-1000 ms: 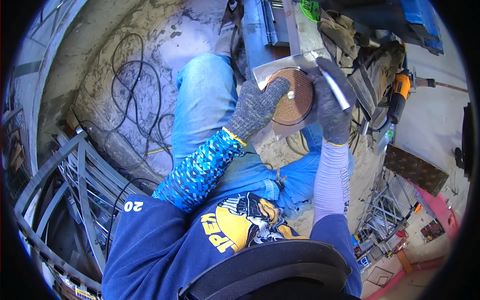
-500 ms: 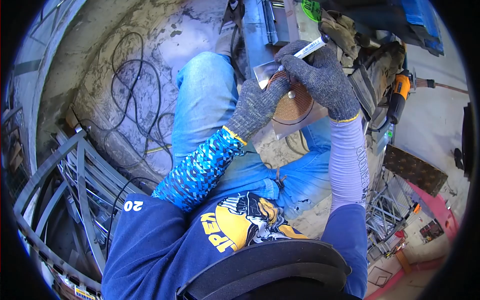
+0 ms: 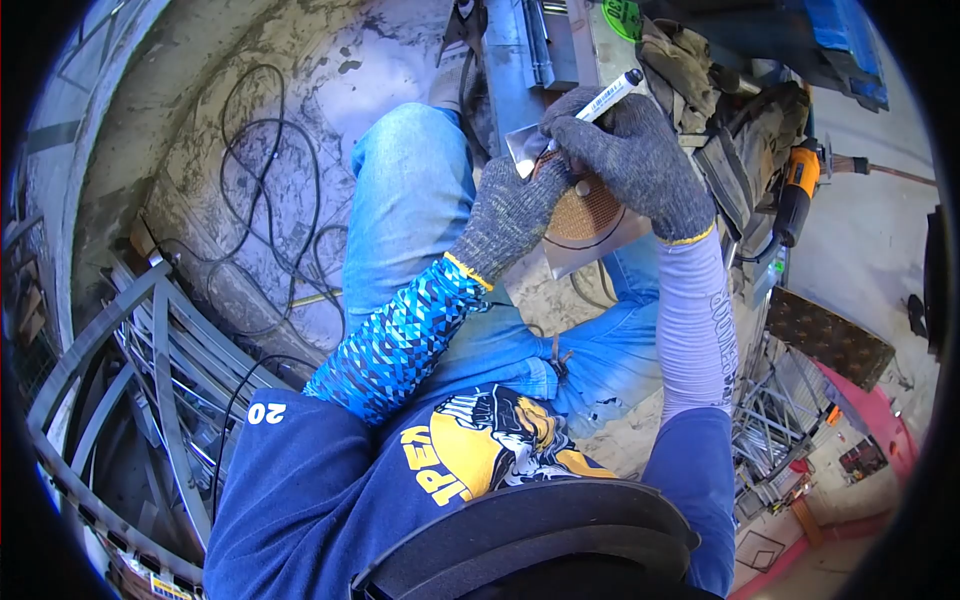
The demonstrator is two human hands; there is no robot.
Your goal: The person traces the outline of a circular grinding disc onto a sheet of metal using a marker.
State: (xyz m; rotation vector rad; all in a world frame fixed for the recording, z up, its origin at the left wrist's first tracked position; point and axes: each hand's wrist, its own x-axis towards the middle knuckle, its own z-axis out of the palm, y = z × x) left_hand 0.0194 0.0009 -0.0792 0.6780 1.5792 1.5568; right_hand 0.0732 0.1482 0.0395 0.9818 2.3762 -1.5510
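My right hand [image 3: 642, 165], in a dark grey knit glove, is closed around a white marker pen [image 3: 606, 100]. The pen slants, its dark end up to the right and its tip down near the upper left of the disc. A brown, mesh-textured round disc [image 3: 588, 213] with a small hole lies on a shiny square sheet [image 3: 572, 262]. One curved dark line shows on the sheet along the disc's lower edge. In a matching glove, my left hand [image 3: 515, 212] grips the sheet and disc from the left, with fingers over the disc.
An orange and black power tool [image 3: 797, 190] lies at the right. Crumpled cloths [image 3: 680, 75] and metal profiles [image 3: 545, 45] are beyond my hands. A black cable [image 3: 265, 190] coils over the floor at left, near stacked metal bars [image 3: 190, 340].
My right hand has shifted slightly left and down, and the marker has moved left with its tip along the disc's upper edge. My left hand, the sheet and the disc stay nearly still.
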